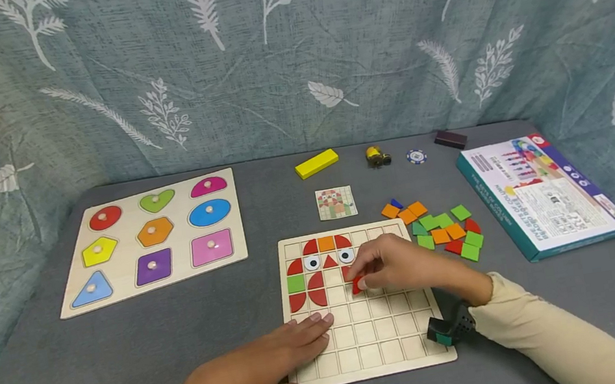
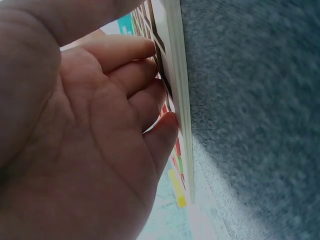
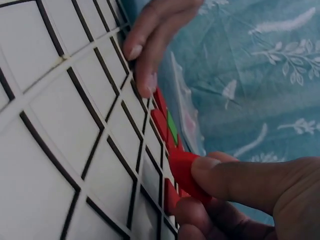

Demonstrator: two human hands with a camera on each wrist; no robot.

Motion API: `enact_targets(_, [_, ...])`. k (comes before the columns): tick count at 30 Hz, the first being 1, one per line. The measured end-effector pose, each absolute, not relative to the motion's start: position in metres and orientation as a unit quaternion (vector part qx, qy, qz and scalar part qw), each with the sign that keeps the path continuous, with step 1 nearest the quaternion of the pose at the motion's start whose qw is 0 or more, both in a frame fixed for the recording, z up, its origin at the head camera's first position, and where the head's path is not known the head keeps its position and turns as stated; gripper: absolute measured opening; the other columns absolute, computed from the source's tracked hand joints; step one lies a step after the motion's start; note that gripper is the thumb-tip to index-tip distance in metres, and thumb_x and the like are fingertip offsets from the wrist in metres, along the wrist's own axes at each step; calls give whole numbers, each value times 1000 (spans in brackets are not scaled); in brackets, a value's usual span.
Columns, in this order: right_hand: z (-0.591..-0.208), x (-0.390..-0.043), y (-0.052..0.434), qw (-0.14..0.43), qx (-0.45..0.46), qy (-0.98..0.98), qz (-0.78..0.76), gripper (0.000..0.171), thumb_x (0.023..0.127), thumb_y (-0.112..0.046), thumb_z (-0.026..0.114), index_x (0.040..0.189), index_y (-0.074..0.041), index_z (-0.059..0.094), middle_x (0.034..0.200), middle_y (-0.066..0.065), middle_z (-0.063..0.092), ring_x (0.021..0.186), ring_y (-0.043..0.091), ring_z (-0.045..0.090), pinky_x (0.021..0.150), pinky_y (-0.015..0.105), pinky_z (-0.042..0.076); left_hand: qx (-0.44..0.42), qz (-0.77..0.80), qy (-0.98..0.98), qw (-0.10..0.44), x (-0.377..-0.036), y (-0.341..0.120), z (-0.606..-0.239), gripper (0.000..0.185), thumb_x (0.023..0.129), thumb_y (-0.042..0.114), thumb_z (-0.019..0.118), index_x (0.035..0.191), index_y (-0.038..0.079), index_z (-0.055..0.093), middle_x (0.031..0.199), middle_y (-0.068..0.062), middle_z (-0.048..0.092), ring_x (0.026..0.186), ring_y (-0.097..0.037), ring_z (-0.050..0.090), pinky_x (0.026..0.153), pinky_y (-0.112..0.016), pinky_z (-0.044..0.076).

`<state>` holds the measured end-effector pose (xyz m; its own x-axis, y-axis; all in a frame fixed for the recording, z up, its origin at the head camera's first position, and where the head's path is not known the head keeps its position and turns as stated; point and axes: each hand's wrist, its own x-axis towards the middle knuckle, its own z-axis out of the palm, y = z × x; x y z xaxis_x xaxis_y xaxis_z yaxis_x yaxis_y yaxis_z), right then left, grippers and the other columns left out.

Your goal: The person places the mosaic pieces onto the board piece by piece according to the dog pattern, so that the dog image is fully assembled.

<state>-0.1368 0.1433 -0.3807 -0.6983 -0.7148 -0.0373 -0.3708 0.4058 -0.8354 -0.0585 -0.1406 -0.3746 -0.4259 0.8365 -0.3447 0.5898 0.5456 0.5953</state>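
Left hand, fingers extended, is rested on the near-left side of the wooden grid board, while a red tile, probably quarter-circle though partly covered, is pinched by the right hand, rightward across bare squares from red quarter-circle pieces.

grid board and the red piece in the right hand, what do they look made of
The grid board looks like pale matte wood, perhaps plywood: its edge shows layered lines. The red piece seems smooth painted wood or plastic; its even colour leaves that open.
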Motion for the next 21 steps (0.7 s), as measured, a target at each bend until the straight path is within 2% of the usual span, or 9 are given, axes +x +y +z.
enact_targets(5, [-384, -132, 134, 212, -320, 825, -415, 13, 84, 5, 70, 93, -5, 74, 79, -5, 64, 71, 8, 56, 66, 24, 52, 435, 204, 820, 310, -60, -143, -375, 71, 90, 14, 71, 151, 13, 36, 160, 4, 18, 146, -18, 17, 111, -40, 29])
enact_targets(8, [-387, -130, 131, 196, -332, 837, -387, 12, 85, 2, 71, 90, -8, 73, 78, -7, 62, 70, 7, 55, 65, 24, 51, 435, 207, 819, 311, -58, -143, -376, 71, 90, 15, 70, 151, 14, 35, 160, 5, 18, 145, -18, 18, 111, -40, 30])
enact_targets(15, [-389, -129, 127, 145, -358, 864, -323, 10, 85, -2, 72, 92, -9, 74, 81, -9, 59, 71, 7, 52, 64, 25, 47, 434, 209, 820, 308, -57, -142, -377, 71, 89, 13, 71, 151, 13, 35, 161, 5, 17, 145, -16, 17, 112, -38, 27])
enact_targets(21, [-386, -131, 125, 139, -364, 871, -301, 13, 86, -2, 71, 96, -9, 75, 84, -8, 61, 74, 9, 52, 67, 26, 46, 438, 209, 821, 302, -57, -143, -376, 71, 90, 14, 70, 151, 12, 35, 161, 5, 17, 146, -17, 16, 113, -39, 25])
